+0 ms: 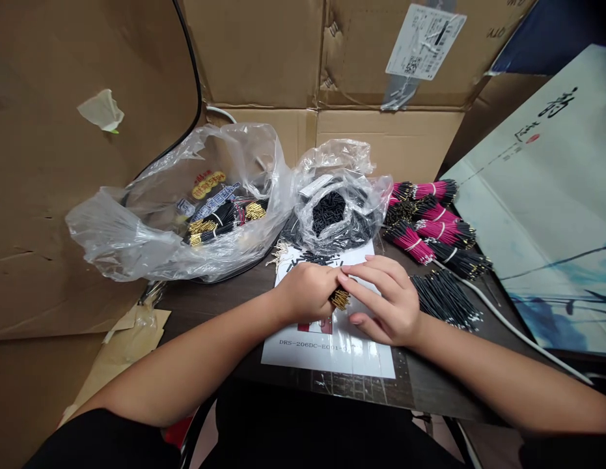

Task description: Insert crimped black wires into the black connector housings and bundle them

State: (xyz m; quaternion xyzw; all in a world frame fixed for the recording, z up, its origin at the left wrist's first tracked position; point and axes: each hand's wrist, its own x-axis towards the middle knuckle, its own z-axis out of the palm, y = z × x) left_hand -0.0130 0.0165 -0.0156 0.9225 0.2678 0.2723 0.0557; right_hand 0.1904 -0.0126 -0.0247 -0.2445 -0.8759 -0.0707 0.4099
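Observation:
My left hand point(307, 290) is closed around a bundle of wires point(340, 299); their gold-coloured terminal ends stick out of the fist on the right, and the rest is hidden in the palm. Beside it, my right hand point(393, 301) has its fingers stretched out and the thumb apart. Its fingertips reach the left thumb, just above the terminal ends. Both hands are over a printed white sheet point(327, 365). Short black sleeves point(318, 258) lie loose right behind my left hand.
An open plastic bag point(122, 241) with gold-ended black wire bundles stands left. Behind the hands is a bag of small black pieces point(329, 213). Pink wire bundles point(437, 231) and loose black wires point(446, 298) lie right, near a white cable point(508, 316). Cardboard point(263, 52) walls the back.

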